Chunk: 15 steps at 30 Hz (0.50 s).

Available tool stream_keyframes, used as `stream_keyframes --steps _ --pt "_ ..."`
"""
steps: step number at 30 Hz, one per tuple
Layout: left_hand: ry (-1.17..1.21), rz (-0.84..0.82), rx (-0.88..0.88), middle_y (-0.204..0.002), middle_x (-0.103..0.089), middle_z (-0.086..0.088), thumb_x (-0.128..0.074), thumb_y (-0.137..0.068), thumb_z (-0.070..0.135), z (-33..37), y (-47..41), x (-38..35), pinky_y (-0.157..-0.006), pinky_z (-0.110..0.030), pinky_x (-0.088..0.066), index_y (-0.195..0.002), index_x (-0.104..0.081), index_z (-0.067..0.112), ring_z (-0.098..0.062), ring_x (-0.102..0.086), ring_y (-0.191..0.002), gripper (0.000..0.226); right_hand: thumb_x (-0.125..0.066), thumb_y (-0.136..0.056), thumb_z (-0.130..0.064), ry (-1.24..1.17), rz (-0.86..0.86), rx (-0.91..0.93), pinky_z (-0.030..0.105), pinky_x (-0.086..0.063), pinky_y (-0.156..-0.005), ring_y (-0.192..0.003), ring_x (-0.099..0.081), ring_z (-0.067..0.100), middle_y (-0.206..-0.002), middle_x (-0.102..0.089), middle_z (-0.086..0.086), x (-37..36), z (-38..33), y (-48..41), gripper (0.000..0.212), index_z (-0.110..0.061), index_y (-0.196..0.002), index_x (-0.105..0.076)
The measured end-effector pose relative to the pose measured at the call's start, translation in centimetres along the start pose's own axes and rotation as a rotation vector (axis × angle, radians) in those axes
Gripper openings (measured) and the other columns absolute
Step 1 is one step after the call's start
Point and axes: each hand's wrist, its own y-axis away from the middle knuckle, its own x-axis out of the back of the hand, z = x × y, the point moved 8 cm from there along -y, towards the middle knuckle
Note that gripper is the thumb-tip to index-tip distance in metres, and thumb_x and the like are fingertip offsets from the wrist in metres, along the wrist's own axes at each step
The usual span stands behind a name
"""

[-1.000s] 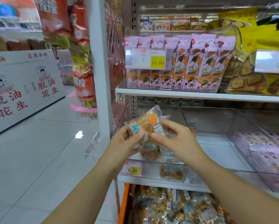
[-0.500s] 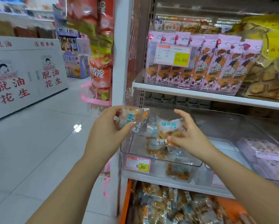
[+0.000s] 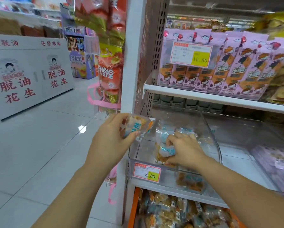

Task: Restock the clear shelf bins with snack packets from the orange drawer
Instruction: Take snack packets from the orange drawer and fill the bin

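Observation:
My left hand point(image 3: 112, 140) holds a clear snack packet point(image 3: 137, 125) with blue print just left of the clear shelf bin point(image 3: 208, 129), at rim height. Inside that bin my right hand point(image 3: 184, 149) reaches down, its fingers curled round another snack packet point(image 3: 166, 151) low among a few packets lying there. The bin carries an 8.80 price tag point(image 3: 146, 171) on its front. Below the shelf the orange drawer point(image 3: 132, 209) stands pulled out, full of the same packets point(image 3: 179, 213).
A white shelf upright point(image 3: 131, 66) rises just left of the bin. The shelf above point(image 3: 220, 97) holds pink packets behind a 15.80 tag. A second clear bin point(image 3: 269, 162) with pink packets sits to the right. Hanging snack bags point(image 3: 110, 71) and a tiled aisle lie left.
My right hand has gone from above the bin down into it with its packet. My left hand has stayed beside the bin's left rim with its packet.

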Motion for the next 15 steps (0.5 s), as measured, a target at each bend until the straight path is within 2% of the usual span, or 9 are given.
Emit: stream_keyframes --steps 3,7,9,13,15 --pt "-0.043 -0.042 -0.036 -0.108 -0.058 0.011 -0.072 -0.081 0.033 0.5 0.0 -0.8 -0.078 -0.035 -0.054 -0.117 -0.056 0.026 -0.011 -0.058 -0.093 0.040 -0.073 -0.069 -0.050 0.111 -0.052 0.029 0.035 -0.025 -0.090 -0.111 -0.043 0.018 -0.113 -0.051 -0.006 -0.3 -0.4 0.2 0.050 -0.031 -0.109 -0.050" --pt "-0.082 -0.116 -0.062 -0.107 -0.055 0.016 -0.074 -0.080 0.032 0.9 0.4 -2.3 -0.079 -0.023 -0.047 -0.121 -0.055 0.028 -0.005 -0.053 -0.091 0.046 -0.065 -0.077 -0.038 0.015 -0.066 -0.004 0.035 -0.025 -0.088 -0.110 -0.043 0.016 -0.109 -0.057 -0.009 -0.3 -0.1 0.0 0.026 -0.037 -0.100 -0.053" --pt "-0.086 -0.159 -0.071 -0.103 -0.052 0.019 -0.075 -0.079 0.032 1.1 0.6 -3.2 -0.078 -0.019 -0.043 -0.118 -0.056 0.029 -0.003 -0.050 -0.089 0.045 -0.063 -0.081 -0.029 -0.002 -0.063 -0.024 0.035 -0.024 -0.088 -0.110 -0.045 0.015 -0.110 -0.060 -0.010 -0.4 0.3 0.0 0.025 -0.037 -0.104 -0.059" --pt "-0.114 -0.269 -0.083 -0.099 -0.055 0.021 -0.075 -0.078 0.036 1.6 0.9 -5.0 -0.077 -0.027 -0.049 -0.104 -0.053 0.035 -0.005 -0.055 -0.090 0.034 -0.068 -0.083 -0.032 -0.030 -0.020 -0.038 0.033 -0.022 -0.086 -0.111 -0.045 0.016 -0.113 -0.062 -0.009 -0.5 0.9 0.1 0.030 -0.041 -0.111 -0.062" --pt "-0.114 -0.321 -0.095 -0.104 -0.061 0.016 -0.074 -0.079 0.033 1.8 0.7 -6.2 -0.081 -0.029 -0.050 -0.107 -0.057 0.031 -0.008 -0.058 -0.094 0.033 -0.065 -0.085 -0.031 -0.056 -0.016 -0.027 0.033 -0.022 -0.086 -0.112 -0.045 0.018 -0.114 -0.063 -0.008 -0.2 1.2 0.3 0.030 -0.042 -0.113 -0.063"
